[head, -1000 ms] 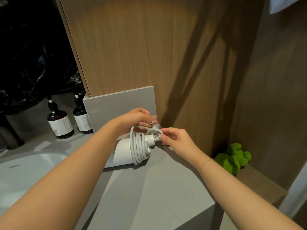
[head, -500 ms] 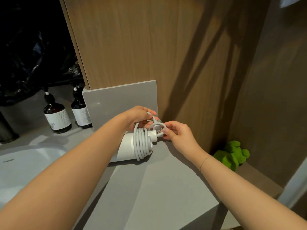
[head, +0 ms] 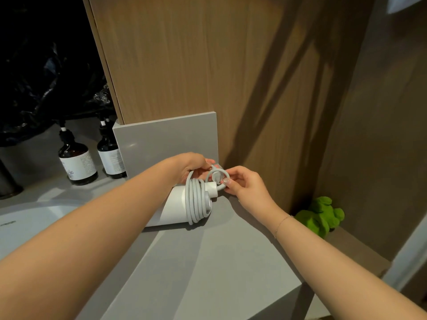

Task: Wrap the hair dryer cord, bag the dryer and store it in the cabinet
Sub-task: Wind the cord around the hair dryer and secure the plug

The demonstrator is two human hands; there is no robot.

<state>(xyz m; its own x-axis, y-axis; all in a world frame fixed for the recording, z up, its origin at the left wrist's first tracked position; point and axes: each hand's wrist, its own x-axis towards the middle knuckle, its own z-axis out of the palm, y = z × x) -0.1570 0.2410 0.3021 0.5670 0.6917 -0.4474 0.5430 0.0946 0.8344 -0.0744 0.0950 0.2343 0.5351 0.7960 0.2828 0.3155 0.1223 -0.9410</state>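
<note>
On the grey counter (head: 208, 262) the left hand (head: 191, 167) clamps the smooth dryer (head: 175, 209) while right hand (head: 245, 185) pinches its springy cord (head: 198, 202), likely to uncoil.

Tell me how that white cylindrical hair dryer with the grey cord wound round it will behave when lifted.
The white hair dryer lies on its round side, so it may roll. The grey cord looks springy; its end loop could uncoil if the right hand lets go.

Grey counter (head: 208, 262): white hair dryer (head: 175, 209) lies on its side with cord (head: 197, 204) coiled round it; two dark bottles (head: 77, 161) stand upright at back left, near a white sink (head: 30, 218).
</note>
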